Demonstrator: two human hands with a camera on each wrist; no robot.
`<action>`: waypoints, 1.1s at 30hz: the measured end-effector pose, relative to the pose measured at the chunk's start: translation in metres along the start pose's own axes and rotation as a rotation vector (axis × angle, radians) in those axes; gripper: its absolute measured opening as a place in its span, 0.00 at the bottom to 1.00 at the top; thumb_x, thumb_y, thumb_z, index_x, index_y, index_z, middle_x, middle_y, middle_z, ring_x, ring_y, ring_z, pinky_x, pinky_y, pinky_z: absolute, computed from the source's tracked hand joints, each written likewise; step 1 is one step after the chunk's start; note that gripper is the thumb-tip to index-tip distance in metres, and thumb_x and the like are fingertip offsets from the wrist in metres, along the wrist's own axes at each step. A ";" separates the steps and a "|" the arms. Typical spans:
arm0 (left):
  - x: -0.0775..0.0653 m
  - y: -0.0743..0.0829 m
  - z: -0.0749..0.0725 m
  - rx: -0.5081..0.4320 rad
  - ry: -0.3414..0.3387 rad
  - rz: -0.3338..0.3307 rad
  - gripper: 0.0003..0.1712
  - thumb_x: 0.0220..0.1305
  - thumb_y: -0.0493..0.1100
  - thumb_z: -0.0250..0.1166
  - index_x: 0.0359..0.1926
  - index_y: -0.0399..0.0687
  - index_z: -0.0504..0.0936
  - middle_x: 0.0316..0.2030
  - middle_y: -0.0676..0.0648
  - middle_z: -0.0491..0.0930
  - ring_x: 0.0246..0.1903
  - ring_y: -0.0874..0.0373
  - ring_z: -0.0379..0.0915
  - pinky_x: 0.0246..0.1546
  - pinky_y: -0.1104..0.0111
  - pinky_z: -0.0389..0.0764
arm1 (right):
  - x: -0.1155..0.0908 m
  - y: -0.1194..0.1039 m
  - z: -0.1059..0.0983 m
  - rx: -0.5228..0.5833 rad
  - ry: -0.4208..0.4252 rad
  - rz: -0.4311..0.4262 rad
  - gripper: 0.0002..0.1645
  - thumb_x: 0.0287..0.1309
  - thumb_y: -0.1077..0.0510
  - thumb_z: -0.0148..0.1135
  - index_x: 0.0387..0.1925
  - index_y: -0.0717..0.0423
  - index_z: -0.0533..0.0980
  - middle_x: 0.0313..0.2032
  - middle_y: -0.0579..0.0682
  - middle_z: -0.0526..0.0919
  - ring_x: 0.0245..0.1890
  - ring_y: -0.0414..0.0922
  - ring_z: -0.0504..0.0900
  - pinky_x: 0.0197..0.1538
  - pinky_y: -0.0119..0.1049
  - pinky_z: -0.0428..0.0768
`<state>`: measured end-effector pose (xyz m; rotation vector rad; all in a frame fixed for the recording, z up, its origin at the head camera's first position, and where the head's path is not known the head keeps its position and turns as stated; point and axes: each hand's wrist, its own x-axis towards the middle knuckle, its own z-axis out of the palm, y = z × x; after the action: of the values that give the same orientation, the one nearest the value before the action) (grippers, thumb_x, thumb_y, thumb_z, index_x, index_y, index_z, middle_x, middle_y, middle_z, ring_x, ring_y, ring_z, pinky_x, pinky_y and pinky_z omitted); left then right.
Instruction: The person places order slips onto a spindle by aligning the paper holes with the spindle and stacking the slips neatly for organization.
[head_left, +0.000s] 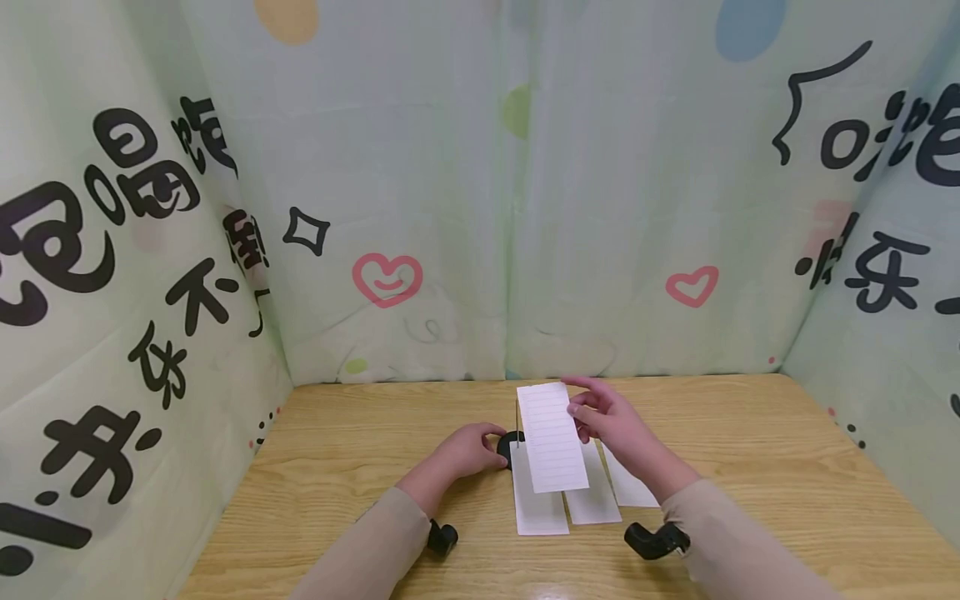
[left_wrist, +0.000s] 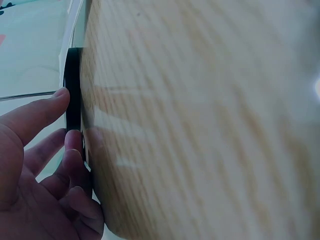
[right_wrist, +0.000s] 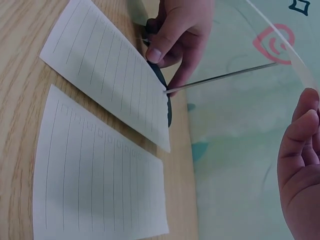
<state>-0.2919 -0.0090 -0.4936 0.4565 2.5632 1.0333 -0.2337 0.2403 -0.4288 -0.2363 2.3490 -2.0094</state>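
Observation:
My left hand (head_left: 472,446) holds the black round base (left_wrist: 74,90) of a bill spike by its edge, with the thumb on one side and fingers on the other. The thin metal spike (right_wrist: 225,78) stands upright from that base. One lined paper slip (head_left: 540,512) lies over the base, and the spike rises at its far edge. Above it, my right hand (head_left: 611,417) pinches another lined slip (head_left: 551,442) by its right edge, close to the spike's tip. In the right wrist view only the edge of this held slip (right_wrist: 300,65) shows.
Two more slips lie on the wooden table to the right: one with small printed boxes (right_wrist: 100,175) beside the spiked base, and another slip (head_left: 630,483) partly under my right wrist. A printed curtain (head_left: 450,333) encloses the table's back and sides.

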 end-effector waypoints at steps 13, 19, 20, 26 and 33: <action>0.000 -0.003 -0.001 0.001 -0.003 0.027 0.27 0.58 0.43 0.73 0.59 0.48 0.79 0.29 0.50 0.76 0.29 0.57 0.71 0.34 0.64 0.71 | 0.002 -0.001 0.010 -0.003 -0.019 0.011 0.28 0.71 0.65 0.53 0.70 0.61 0.62 0.41 0.56 0.75 0.28 0.45 0.73 0.32 0.34 0.76; -0.001 -0.003 -0.001 0.003 0.011 0.022 0.23 0.63 0.47 0.69 0.58 0.49 0.80 0.34 0.50 0.76 0.33 0.55 0.71 0.37 0.61 0.72 | 0.002 0.000 0.012 -0.007 -0.020 0.022 0.28 0.71 0.65 0.53 0.70 0.61 0.62 0.41 0.56 0.75 0.28 0.44 0.73 0.32 0.34 0.76; -0.001 -0.004 -0.001 0.007 0.018 0.023 0.22 0.64 0.48 0.68 0.57 0.50 0.80 0.35 0.51 0.76 0.34 0.55 0.71 0.39 0.61 0.72 | 0.002 0.000 0.012 -0.007 -0.024 0.021 0.28 0.71 0.65 0.53 0.70 0.61 0.62 0.41 0.57 0.74 0.28 0.44 0.73 0.32 0.34 0.76; -0.001 -0.008 -0.001 -0.015 0.049 0.029 0.18 0.67 0.50 0.65 0.54 0.51 0.82 0.38 0.50 0.77 0.36 0.55 0.72 0.40 0.60 0.74 | 0.003 0.001 0.012 -0.006 -0.027 0.013 0.29 0.71 0.65 0.53 0.70 0.61 0.62 0.41 0.57 0.74 0.28 0.44 0.73 0.32 0.34 0.76; -0.005 -0.005 -0.007 -0.132 0.086 0.025 0.15 0.69 0.48 0.63 0.52 0.49 0.82 0.33 0.50 0.77 0.27 0.56 0.74 0.30 0.65 0.75 | 0.002 0.000 0.014 -0.005 -0.023 0.014 0.28 0.71 0.64 0.53 0.70 0.60 0.63 0.42 0.57 0.74 0.28 0.43 0.73 0.32 0.34 0.76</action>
<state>-0.2911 -0.0188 -0.4912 0.4184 2.5483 1.2473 -0.2343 0.2267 -0.4307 -0.2409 2.3348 -1.9841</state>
